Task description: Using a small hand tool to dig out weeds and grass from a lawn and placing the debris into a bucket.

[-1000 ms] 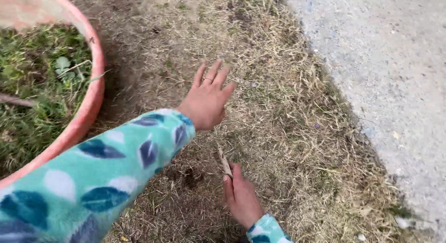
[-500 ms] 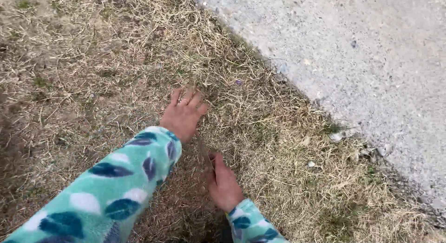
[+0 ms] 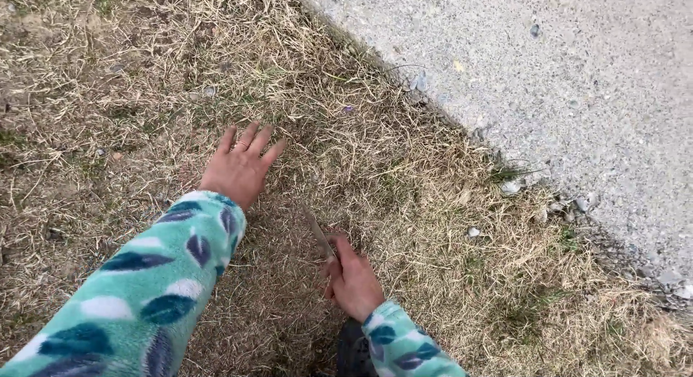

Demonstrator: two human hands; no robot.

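Right hand (image 3: 354, 279) fingers clamped on thin blade-like tool (image 3: 318, 233), tip low over dry grass (image 3: 404, 204); looked light, stiff, best gripped at handle. Left hand (image 3: 238, 168) fingers apart, flat on grass.

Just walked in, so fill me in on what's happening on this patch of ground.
A person in a teal leaf-print fleece is crouched over dry grass beside a gravel path. The left hand, fingers spread and wearing a ring, presses flat on the grass. The right hand grips a thin, dirty blade-like tool, its tip angled down at the turf between the two hands.
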